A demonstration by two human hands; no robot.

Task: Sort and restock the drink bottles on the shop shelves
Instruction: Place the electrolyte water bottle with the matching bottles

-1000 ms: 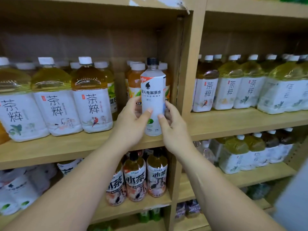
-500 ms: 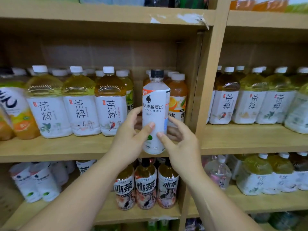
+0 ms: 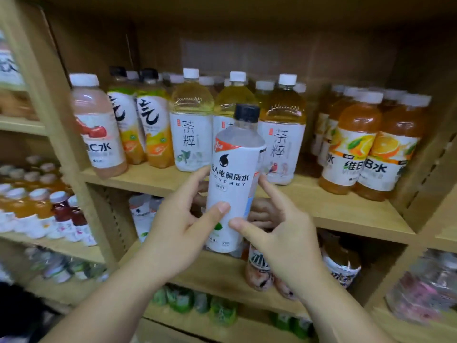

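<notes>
While it is gripped from both sides, the white-labelled electrolyte bottle with a black cap is held upright in front of the wooden shelf, clear of the board. The left hand is wrapped round its lower left side, thumb pressed on the label; the right hand is closed on the lower right, thumb and fingers against it. Behind it, 3 tea bottles are lined up, with orange drink bottles to the right and a pink bottle far left.
</notes>
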